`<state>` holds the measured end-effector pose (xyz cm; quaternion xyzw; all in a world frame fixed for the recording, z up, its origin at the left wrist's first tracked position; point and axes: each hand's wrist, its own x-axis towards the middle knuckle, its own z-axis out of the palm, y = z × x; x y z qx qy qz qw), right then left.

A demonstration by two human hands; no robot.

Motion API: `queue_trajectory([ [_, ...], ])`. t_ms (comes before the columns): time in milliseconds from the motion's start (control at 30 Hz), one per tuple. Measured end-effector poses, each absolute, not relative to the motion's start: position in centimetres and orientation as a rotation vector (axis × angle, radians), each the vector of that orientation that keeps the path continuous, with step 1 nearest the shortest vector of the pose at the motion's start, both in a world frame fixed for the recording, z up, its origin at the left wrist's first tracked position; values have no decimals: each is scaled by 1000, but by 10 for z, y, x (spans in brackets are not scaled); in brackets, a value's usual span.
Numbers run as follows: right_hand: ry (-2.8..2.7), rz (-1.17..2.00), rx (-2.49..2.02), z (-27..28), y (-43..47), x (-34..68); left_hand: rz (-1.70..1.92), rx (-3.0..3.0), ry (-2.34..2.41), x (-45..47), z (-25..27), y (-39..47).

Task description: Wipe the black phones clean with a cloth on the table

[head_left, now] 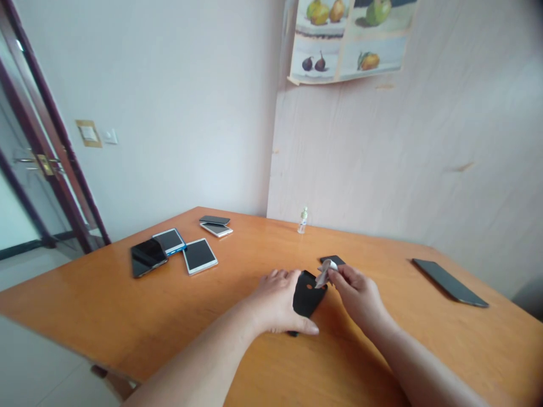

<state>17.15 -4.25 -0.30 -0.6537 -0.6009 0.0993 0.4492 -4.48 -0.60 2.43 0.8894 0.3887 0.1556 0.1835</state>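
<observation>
A black phone case (306,299) lies tilted just above the wooden table, its inside and a round camera hole showing. My left hand (280,302) is wrapped round its left side, thumb along the near edge. Between the thumb and fingers of my right hand (354,285) is a crumpled white tissue (326,272), held against the far right part of the case. Just beyond the tissue lies a dark phone (332,260), partly hidden by it and my right hand.
On the left of the table (250,249) lie a black tablet (148,257), a blue-edged tablet (169,239), a white tablet (201,256) and two phones (216,228). A small clear spray bottle (302,221) stands near the back edge. A dark tablet (449,282) lies at right.
</observation>
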Motion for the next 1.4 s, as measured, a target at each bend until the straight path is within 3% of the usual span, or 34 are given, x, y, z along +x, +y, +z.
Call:
queue_trajectory([
  [233,-1808,155,-1806,-5,-48,163,467,2471,911,-36,19,-10],
  [367,-1796,-3,-1889,-6,-44,163,479,2437,990,-41,20,-4],
  [533,-1802,13,-1858,-8,-41,161,557,2368,1151,-48,29,2],
  [800,-2004,60,-1786,0,-46,163,298,2594,1144,-55,40,-10],
  [1233,-1894,-109,-2042,-4,-39,169,603,2566,1117,-65,7,-13],
  [1400,-2045,97,-1712,-4,-47,128,674,2560,1063,-61,1,-12],
])
